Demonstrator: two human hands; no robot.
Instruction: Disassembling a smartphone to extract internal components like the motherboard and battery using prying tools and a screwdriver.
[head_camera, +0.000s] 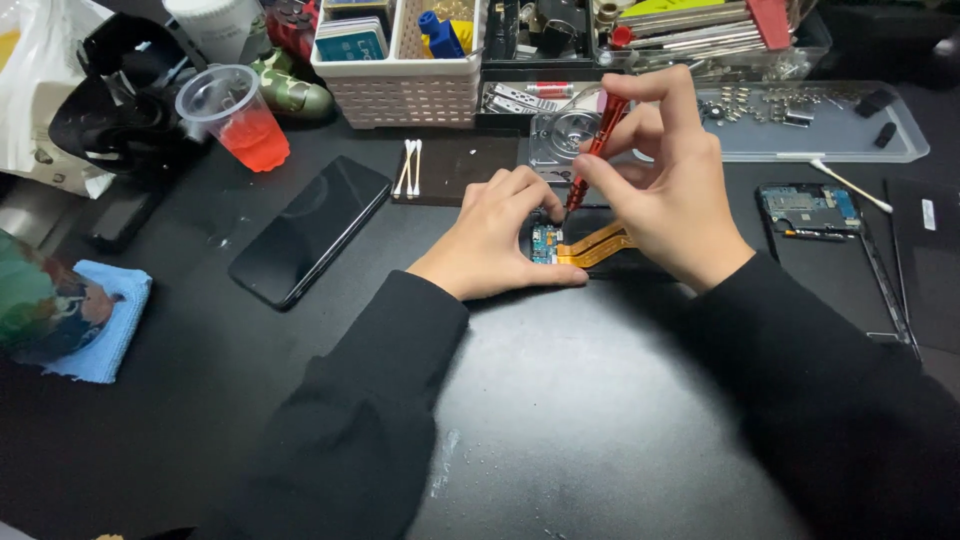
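Screwdriver (598, 140), red, pinched upright in right hand (665, 190), tip down on opened phone (585, 245) at mid table (560, 400). Left hand (500, 235) pressed flat against phone edge, gripping nothing. Black phone (310, 230) lying left.

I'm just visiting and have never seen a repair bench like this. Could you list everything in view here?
opened phone: one, black with orange ribbon cable, centre
screwdriver: one, red, in right hand
black phone: one, face up, left of centre
plastic cup: one, clear with red drink, upper left
cotton swabs: two, white, on brown mat
white basket: one, top centre
parts tray: one, clear, upper right
phone frame: one, black, right
blue cloth: one, left edge
left hand: steadying opened phone
right hand: gripping screwdriver
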